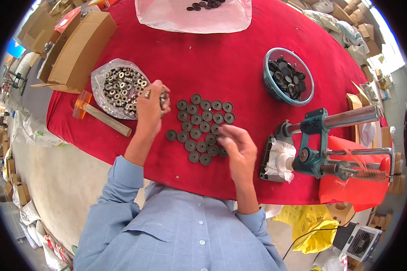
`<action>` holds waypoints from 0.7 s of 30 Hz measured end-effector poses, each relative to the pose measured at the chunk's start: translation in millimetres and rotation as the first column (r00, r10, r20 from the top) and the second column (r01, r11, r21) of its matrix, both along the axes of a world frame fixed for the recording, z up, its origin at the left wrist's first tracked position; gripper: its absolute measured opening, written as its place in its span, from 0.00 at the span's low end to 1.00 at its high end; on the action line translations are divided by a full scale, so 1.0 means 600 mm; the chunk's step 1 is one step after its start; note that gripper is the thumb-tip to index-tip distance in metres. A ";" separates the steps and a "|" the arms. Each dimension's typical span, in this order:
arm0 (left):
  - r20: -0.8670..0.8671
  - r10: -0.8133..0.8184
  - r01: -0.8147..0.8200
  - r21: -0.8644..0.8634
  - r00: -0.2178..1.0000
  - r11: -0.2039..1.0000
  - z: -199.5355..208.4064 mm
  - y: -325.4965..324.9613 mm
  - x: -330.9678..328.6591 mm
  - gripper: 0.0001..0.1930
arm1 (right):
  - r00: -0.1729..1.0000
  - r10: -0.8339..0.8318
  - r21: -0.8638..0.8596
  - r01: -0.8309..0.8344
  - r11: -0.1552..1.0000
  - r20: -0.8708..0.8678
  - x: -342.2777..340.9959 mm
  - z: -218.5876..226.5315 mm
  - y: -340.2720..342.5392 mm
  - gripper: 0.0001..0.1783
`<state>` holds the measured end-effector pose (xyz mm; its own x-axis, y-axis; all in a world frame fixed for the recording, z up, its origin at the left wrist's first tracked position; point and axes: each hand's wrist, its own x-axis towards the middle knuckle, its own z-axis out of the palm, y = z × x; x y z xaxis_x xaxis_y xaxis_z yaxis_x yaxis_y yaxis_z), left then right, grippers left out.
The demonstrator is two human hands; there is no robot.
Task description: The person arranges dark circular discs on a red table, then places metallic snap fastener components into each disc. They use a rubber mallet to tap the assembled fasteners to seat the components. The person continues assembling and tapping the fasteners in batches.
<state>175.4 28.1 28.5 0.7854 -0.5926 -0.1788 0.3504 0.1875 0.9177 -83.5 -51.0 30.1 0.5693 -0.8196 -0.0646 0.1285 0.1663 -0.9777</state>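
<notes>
Several dark round discs (202, 128) lie in rows on the red tablecloth (212, 58). My left hand (150, 108) is closed around a handful of small metal rings, right beside an open clear bag (117, 88) full of the same rings. My right hand (237, 144) hovers with fingers pinched at the lower right edge of the disc rows; whether it holds a small part is unclear.
A glass bowl (288, 77) of dark discs stands at the right. A teal hand press (321, 144) sits at the right table edge. A wooden-handled mallet (101, 116) lies left. Cardboard boxes (79, 47) are at the back left, a pink bag (194, 16) at the far edge.
</notes>
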 end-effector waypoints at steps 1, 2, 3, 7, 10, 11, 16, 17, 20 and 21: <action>-0.101 -0.036 0.033 -0.032 0.994 0.999 0.006 -0.010 -0.016 0.18 | 0.997 0.065 0.079 -0.069 0.994 0.046 0.022 0.008 0.002 0.22; -0.231 -0.104 0.083 -0.100 0.967 0.992 0.004 -0.019 -0.028 0.19 | 0.991 0.133 0.137 -0.135 0.981 0.022 0.041 0.012 0.003 0.25; -0.333 -0.134 0.084 -0.160 0.933 0.984 0.002 -0.031 -0.041 0.19 | 0.980 0.200 0.193 -0.196 0.961 0.000 0.059 0.016 0.002 0.28; -0.624 -0.234 0.002 -0.348 0.745 0.937 -0.016 -0.060 -0.065 0.17 | 0.953 0.302 0.220 -0.294 0.930 -0.005 0.105 0.014 -0.010 0.30; -0.700 -0.270 -0.106 -0.444 0.661 0.890 -0.031 -0.057 -0.070 0.16 | 0.970 0.170 -0.042 -0.180 0.983 -0.177 0.119 0.007 -0.003 0.22; -0.699 -0.228 -0.117 -0.409 0.678 0.905 -0.036 -0.054 -0.070 0.17 | 0.960 0.125 -0.135 -0.163 0.977 -0.249 0.120 0.009 -0.001 0.20; -0.680 -0.159 -0.118 -0.342 0.716 0.932 -0.022 -0.050 -0.088 0.21 | 0.952 -0.040 -0.416 -0.094 0.904 -0.302 0.116 -0.008 0.007 0.16; -0.694 -0.052 -0.157 -0.235 0.718 0.959 -0.006 -0.056 -0.096 0.22 | 0.947 -0.032 -0.405 -0.106 0.908 -0.320 0.111 -0.008 0.005 0.16; -0.613 -0.111 -0.059 -0.250 0.782 0.966 -0.021 -0.055 -0.102 0.20 | 0.944 -0.013 -0.338 -0.104 0.936 -0.329 0.110 -0.010 0.002 0.18; -0.595 -0.115 -0.043 -0.244 0.796 0.969 -0.020 -0.055 -0.107 0.20 | 0.947 -0.014 -0.319 -0.094 0.943 -0.320 0.109 -0.008 0.000 0.18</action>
<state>111.4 -4.7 16.6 0.5422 -0.7035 -0.4595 0.8252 0.3430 0.4487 -18.3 -51.3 25.5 0.5966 -0.8023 0.0218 -0.1933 -0.1700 -0.9663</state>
